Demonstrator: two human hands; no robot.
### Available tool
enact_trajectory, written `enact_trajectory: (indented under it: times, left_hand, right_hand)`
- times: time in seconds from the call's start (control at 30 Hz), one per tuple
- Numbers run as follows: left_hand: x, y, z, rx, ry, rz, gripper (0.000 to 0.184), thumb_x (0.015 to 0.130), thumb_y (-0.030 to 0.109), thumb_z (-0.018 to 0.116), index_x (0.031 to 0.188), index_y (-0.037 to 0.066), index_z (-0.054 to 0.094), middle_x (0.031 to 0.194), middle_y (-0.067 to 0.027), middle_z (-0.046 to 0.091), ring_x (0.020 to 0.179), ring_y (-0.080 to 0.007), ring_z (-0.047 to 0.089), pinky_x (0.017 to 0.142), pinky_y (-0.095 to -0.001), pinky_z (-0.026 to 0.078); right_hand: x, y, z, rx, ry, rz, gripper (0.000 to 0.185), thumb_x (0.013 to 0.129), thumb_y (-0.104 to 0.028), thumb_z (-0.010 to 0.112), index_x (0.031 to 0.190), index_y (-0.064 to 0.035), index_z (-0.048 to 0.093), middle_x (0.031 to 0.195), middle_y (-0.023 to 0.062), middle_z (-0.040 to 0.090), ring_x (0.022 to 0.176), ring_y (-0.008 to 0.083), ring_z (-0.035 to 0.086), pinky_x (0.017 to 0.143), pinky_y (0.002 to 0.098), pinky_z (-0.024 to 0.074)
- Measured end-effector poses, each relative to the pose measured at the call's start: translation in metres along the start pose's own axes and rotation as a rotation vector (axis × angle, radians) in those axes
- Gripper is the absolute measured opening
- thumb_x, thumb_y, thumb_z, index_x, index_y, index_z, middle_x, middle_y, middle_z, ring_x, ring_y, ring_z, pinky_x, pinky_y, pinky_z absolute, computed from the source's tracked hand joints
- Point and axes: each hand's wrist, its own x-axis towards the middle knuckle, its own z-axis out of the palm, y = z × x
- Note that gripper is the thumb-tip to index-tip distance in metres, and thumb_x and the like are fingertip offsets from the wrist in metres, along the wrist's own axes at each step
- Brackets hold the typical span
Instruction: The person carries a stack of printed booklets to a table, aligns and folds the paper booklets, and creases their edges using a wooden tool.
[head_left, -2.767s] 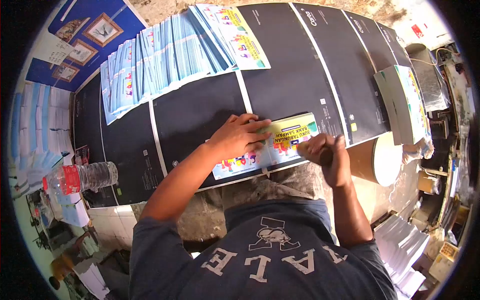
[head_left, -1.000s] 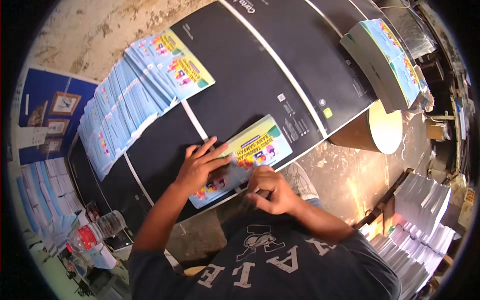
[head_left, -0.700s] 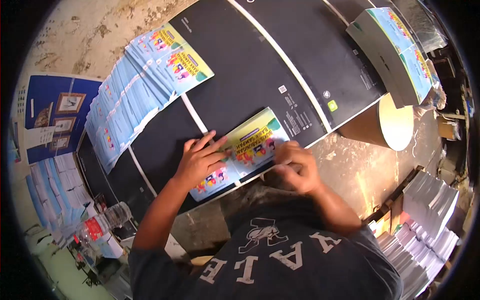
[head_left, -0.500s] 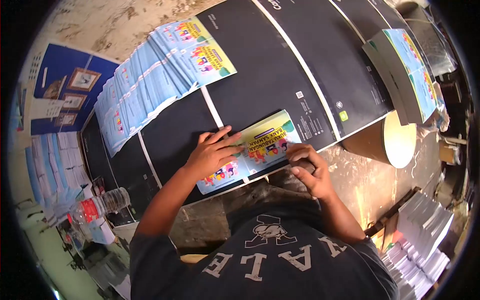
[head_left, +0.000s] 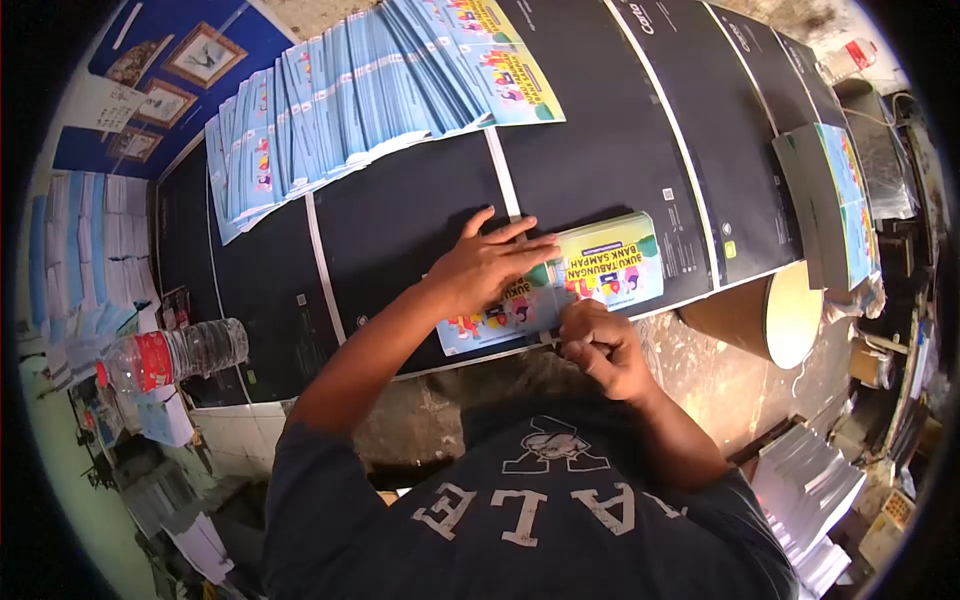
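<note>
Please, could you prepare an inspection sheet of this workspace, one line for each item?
Surface: black-covered table, crossed by white strips.
Job's things: printed booklet at the near edge; fanned booklets at far left; thick stack at the right.
Clutter: red-labelled bottle at the left; another bottle at far right.
Grips: left grip spread on the booklet; right grip curled at its near edge, anything held cannot be made out.
Cables: thin strand by the cylinder; cannot tell if cable.
Surroundings: framed pictures at upper left; paper piles at lower right.
</note>
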Motion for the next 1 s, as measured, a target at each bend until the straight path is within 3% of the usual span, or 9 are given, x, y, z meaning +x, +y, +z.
enact_trajectory:
  times: [0.07,0.17,0.3,0.5,0.53,0.67,0.83,0.9,1.0]
  left_hand:
    - [0.004,-0.006,-0.001,0.026,-0.024,0.005,0.056,0.093,0.01,0.061,0.146,0.026,0.051,0.149,0.0042,0.053,0.147,-0.0213,0.037,0.12,-0.0579,0.014]
    - [0.001,-0.015,0.007,-0.069,0.073,0.037,0.057,0.096,0.016,0.059,0.15,0.024,0.045,0.144,-0.0013,0.058,0.145,-0.0217,0.041,0.12,-0.0615,0.012]
    - [0.009,-0.024,0.011,-0.049,0.113,-0.02,0.055,0.097,0.02,0.057,0.151,0.023,0.044,0.139,-0.0025,0.062,0.142,-0.0209,0.045,0.12,-0.06,0.015]
    - [0.003,-0.016,0.004,-0.066,0.094,0.012,0.054,0.1,0.022,0.055,0.152,0.026,0.042,0.136,-0.0178,0.061,0.139,-0.0225,0.048,0.12,-0.061,0.014]
    - [0.003,-0.017,0.007,-0.056,0.072,-0.012,0.056,0.099,0.02,0.059,0.151,0.026,0.043,0.138,-0.0072,0.062,0.141,-0.0219,0.045,0.12,-0.0628,0.013]
    - [0.002,-0.021,0.011,-0.046,0.108,0.025,0.047,0.096,0.023,0.064,0.142,0.029,0.055,0.14,0.0073,0.06,0.142,-0.0207,0.043,0.121,-0.061,0.012]
    - [0.004,-0.018,0.005,-0.09,0.075,-0.02,0.042,0.097,0.02,0.062,0.138,0.027,0.059,0.14,0.0066,0.06,0.142,-0.0202,0.044,0.121,-0.0606,0.012]
    - [0.003,-0.023,0.006,-0.019,0.081,0.044,0.037,0.098,0.022,0.061,0.134,0.025,0.063,0.141,0.0058,0.06,0.142,-0.0208,0.044,0.121,-0.0596,0.011]
    - [0.001,-0.016,0.005,-0.018,0.087,0.034,0.035,0.097,0.03,0.061,0.131,0.021,0.067,0.141,0.0042,0.06,0.142,-0.0212,0.044,0.12,-0.0588,0.014]
  right_hand:
    - [0.011,-0.015,0.007,0.08,0.055,0.148,0.02,0.082,-0.002,0.066,0.068,-0.0038,0.052,0.074,0.0079,0.059,0.076,0.026,0.058,0.077,0.038,0.0429]
    - [0.039,-0.063,0.038,0.036,-0.211,-0.257,0.018,0.082,-0.006,0.061,0.067,-0.0061,0.051,0.073,0.0054,0.057,0.076,0.0247,0.053,0.073,0.0408,0.041]
    - [0.024,0.003,0.044,-0.013,-0.302,-0.013,0.016,0.078,-0.005,0.069,0.069,-0.0047,0.056,0.076,0.0084,0.062,0.076,0.0263,0.058,0.079,0.0403,0.0403]
    - [0.039,-0.014,0.091,-0.041,-0.354,-0.162,0.015,0.075,-0.008,0.073,0.07,-0.0059,0.059,0.077,0.0089,0.061,0.08,0.029,0.058,0.082,0.0425,0.0424]
    - [0.041,-0.001,0.103,-0.131,-0.368,-0.13,0.015,0.075,-0.01,0.073,0.07,-0.0058,0.059,0.077,0.0092,0.059,0.08,0.0298,0.057,0.081,0.0428,0.0422]
    - [0.046,0.006,0.11,-0.177,-0.39,-0.132,0.017,0.075,-0.016,0.072,0.072,-0.0056,0.059,0.075,0.0103,0.055,0.076,0.0314,0.055,0.078,0.0434,0.0414]
    - [0.056,-0.021,0.103,-0.138,-0.336,-0.222,0.019,0.077,-0.017,0.074,0.069,-0.0046,0.061,0.072,0.0127,0.059,0.076,0.0334,0.058,0.076,0.0436,0.0435]
    - [0.051,0.007,0.091,-0.024,-0.299,0.021,0.018,0.08,-0.013,0.072,0.071,-0.0034,0.059,0.072,0.0104,0.057,0.073,0.0312,0.055,0.071,0.0423,0.0422]
    - [0.047,-0.004,0.087,0.026,-0.251,0.03,0.018,0.083,-0.011,0.07,0.071,-0.0035,0.059,0.072,0.0097,0.058,0.072,0.0296,0.056,0.069,0.0412,0.0424]
